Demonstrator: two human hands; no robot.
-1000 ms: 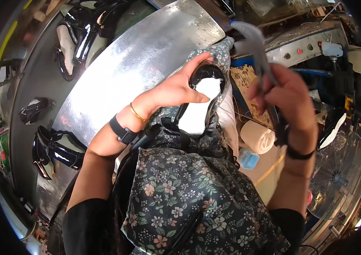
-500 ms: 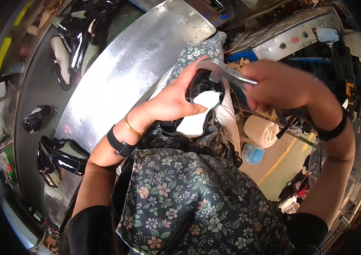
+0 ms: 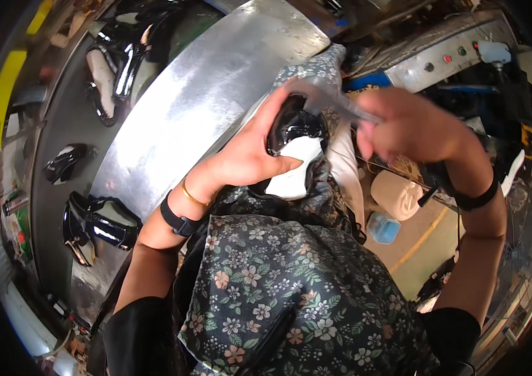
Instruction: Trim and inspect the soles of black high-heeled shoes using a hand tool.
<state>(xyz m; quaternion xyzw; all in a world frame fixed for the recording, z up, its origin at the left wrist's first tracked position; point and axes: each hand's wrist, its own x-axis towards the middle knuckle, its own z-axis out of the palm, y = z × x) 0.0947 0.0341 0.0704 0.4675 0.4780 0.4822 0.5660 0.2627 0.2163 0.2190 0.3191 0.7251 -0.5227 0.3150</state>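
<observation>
In my lap sits a glossy black shoe [image 3: 283, 128], its underside turned up and a white insole piece [image 3: 292, 172] showing. My left hand [image 3: 247, 150] grips it from the left, thumb across the white piece and fingers stretched along the black edge toward the toe. My right hand [image 3: 407, 128], smeared by motion, is closed on the handle of a curved silver metal tool [image 3: 331, 103] shaped like a hammer. The tool's head is over the toe end; blur hides whether it touches. A dark floral apron [image 3: 291, 282] covers my lap.
A shiny metal plate [image 3: 172, 125] slopes along the left. Beyond it, a grey surface holds several black shoes [image 3: 104, 222]. To the right are a control panel with buttons [image 3: 438, 59], a cream roll [image 3: 396, 194] and a blue tub [image 3: 384, 227].
The view has shifted slightly, moving the surroundings rightward. My left hand keeps its hold on the shoe. The tool in my right hand is more blurred, still over the toe end.
</observation>
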